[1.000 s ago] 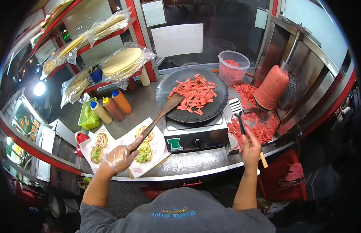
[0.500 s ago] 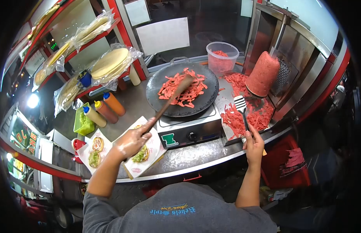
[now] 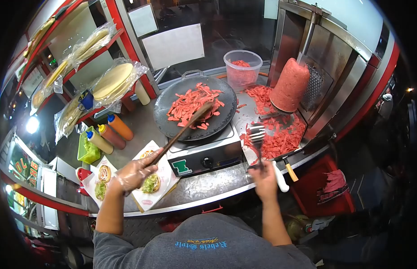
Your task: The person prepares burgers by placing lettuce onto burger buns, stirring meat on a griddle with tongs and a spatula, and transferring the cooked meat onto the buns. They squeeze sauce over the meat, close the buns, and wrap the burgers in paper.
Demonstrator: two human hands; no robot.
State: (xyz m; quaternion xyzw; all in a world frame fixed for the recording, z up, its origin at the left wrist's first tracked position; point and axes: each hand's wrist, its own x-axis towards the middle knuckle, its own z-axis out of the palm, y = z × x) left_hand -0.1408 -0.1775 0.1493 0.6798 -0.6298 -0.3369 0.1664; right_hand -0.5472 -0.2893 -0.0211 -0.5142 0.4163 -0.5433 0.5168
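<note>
My left hand [image 3: 136, 174], in a clear plastic glove, grips the handle of a wooden spatula [image 3: 180, 134]. The spatula's broad end is at the reddish meat strips [image 3: 186, 105] heaped on a round black griddle pan [image 3: 162, 119]. In my right hand [image 3: 265, 181] is a slotted turner [image 3: 257, 136], slightly blurred, its metal head over the shaved meat [image 3: 282, 141] on the steel tray. Beside that hand, a white handle [image 3: 280, 177] and a tan handle [image 3: 290, 170] stick out over the counter edge. Two open burgers [image 3: 150, 184] lie on paper left of the stove [image 3: 206, 159].
A meat cone [image 3: 290, 85] stands on a vertical spit at the right. Behind the tray is a clear tub [image 3: 242, 74] of meat. Sauce bottles [image 3: 112, 136] and a green lettuce container [image 3: 88, 150] stand left. Bagged flatbreads [image 3: 113, 83] sit on shelves.
My right hand has drawn the turner left and back toward me, uncovering the two handles. The wooden spatula's end has dropped lower on the meat. The view has shifted slightly right.
</note>
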